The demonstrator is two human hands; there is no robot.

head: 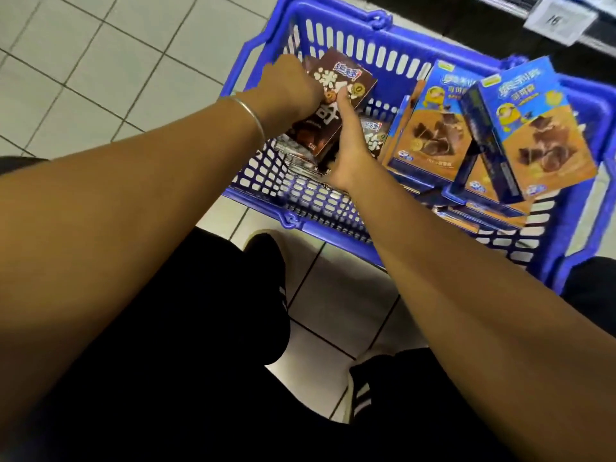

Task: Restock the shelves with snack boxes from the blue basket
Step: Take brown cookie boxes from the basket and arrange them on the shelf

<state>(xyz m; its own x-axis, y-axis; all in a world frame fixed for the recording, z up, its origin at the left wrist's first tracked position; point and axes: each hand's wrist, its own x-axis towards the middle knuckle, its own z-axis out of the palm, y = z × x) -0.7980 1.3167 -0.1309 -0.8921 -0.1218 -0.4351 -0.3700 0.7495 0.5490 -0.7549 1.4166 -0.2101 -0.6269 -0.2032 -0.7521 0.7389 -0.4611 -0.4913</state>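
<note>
The blue basket (300,225) stands on the pale tiled floor (83,61) in front of the person's knees and holds two kinds of snack boxes. Brown ones are in its left part and blue-and-orange ones fill its right. The brown snack box (346,78) is raised and tilted above the left part of the basket, held between both hands. The left hand (293,91) curls over its upper left edge, with the fingers out of sight behind the box. The right hand (350,145) clasps its lower right side, the thumb lying up across the printed front and the fingers hidden behind. So both hands are closed on this one box, which is within the basket's outline and not on any shelf. A second brown box (375,135) lies just right of the right hand's thumb, and further brown packs (293,155) show beneath the held one, too covered to count. At least four blue boxes can be made out: one leaning upright (433,125), one tilted highest at the far right (540,128), and two lower ones (483,181) beneath them. A thin bracelet (248,111) circles the left wrist. A price tag (556,20) hangs on the shelf edge at the upper right.
</note>
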